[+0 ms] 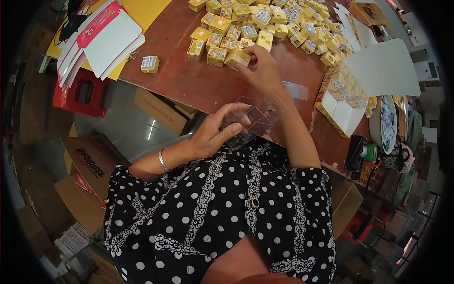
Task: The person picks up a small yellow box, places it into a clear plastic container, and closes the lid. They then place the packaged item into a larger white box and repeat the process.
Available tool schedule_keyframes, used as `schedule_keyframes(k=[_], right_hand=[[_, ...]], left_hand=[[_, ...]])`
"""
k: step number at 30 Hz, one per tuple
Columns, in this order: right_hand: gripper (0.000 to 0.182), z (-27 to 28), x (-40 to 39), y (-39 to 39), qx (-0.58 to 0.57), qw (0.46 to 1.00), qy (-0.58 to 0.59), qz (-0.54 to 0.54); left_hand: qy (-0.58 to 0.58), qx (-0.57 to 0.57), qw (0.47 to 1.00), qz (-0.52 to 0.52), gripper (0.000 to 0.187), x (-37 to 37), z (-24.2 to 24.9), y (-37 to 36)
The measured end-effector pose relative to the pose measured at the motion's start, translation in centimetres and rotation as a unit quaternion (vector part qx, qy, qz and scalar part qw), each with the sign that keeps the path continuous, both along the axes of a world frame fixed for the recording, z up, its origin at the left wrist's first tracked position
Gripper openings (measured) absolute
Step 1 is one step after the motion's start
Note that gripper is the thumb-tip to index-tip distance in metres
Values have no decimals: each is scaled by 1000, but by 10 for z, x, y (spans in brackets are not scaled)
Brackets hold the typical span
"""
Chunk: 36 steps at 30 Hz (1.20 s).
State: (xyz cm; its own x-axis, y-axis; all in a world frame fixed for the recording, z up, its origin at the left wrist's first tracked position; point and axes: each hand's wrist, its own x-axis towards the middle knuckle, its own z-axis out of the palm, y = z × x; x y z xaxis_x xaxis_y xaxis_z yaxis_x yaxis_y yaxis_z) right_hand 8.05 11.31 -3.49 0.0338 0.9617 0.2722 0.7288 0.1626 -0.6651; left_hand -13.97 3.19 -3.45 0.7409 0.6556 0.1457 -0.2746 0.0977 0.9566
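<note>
My right hand [263,73] reaches over the red-brown table, its fingers closed on a small yellow box [238,58] at the near end of a group of similar printed boxes [217,55]. Closer to my body, my left hand [215,134] is wrapped round a clear plastic box [260,119], thin-walled and see-through. A flat clear plastic piece [296,90] lies on the table beside my right forearm. One yellow cube with a white top [150,64] sits apart on the left.
Many loose yellow cubes [309,31] pile up at the back. To the right, an open display carton [339,118] holds rows of them, near a tape dispenser [369,154]. White-and-pink card sheets [111,40] are stacked left, above a red stool [79,99]. Cardboard boxes [161,112] stand below the table.
</note>
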Motion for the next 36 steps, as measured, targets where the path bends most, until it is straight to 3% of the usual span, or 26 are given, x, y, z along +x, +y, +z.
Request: schedule_keyframes(k=[1, 2, 3, 9, 12, 13, 16, 25, 28, 31, 34, 36], right_hand=[[36, 1, 7, -7, -2, 1000, -3, -6], [35, 2, 18, -15, -49, 981, 185, 22], [34, 4, 28, -25, -90, 926, 365, 46], [49, 13, 75, -100, -142, 864, 482, 35], [50, 0, 107, -134, -151, 853, 499, 1], [50, 0, 113, -144, -146, 852, 502, -8], [49, 1, 132, -173, -117, 850, 513, -14], [49, -12, 166, -206, -149, 829, 537, -37], [40, -12, 163, -211, -148, 835, 526, -68], [36, -11, 163, -214, -150, 863, 474, -89], [39, -13, 176, -212, -176, 879, 442, -27], [36, -8, 182, -206, -222, 931, 285, 58]], left_hand=[[-19, -7, 1000, 2, 49, 1, -1, 0], [-22, -9, 1000, -6, 49, 2, -1, -1], [-14, -3, 1000, 3, 49, 2, -1, -1], [9, 16, 1000, -21, 56, 9, -3, -3], [49, 64, 996, -30, 56, 13, -2, 2], [28, -9, 999, -39, 54, 14, -4, 0], [10, -61, 996, -64, 52, 19, 0, 3], [53, -100, 991, -72, 56, 37, -4, 7], [51, -99, 991, -69, 55, 39, -7, 5], [58, -104, 990, -73, 54, 41, -9, 6], [65, -108, 990, -62, 53, 43, -8, 4], [65, -113, 990, -61, 53, 45, -11, 4]])
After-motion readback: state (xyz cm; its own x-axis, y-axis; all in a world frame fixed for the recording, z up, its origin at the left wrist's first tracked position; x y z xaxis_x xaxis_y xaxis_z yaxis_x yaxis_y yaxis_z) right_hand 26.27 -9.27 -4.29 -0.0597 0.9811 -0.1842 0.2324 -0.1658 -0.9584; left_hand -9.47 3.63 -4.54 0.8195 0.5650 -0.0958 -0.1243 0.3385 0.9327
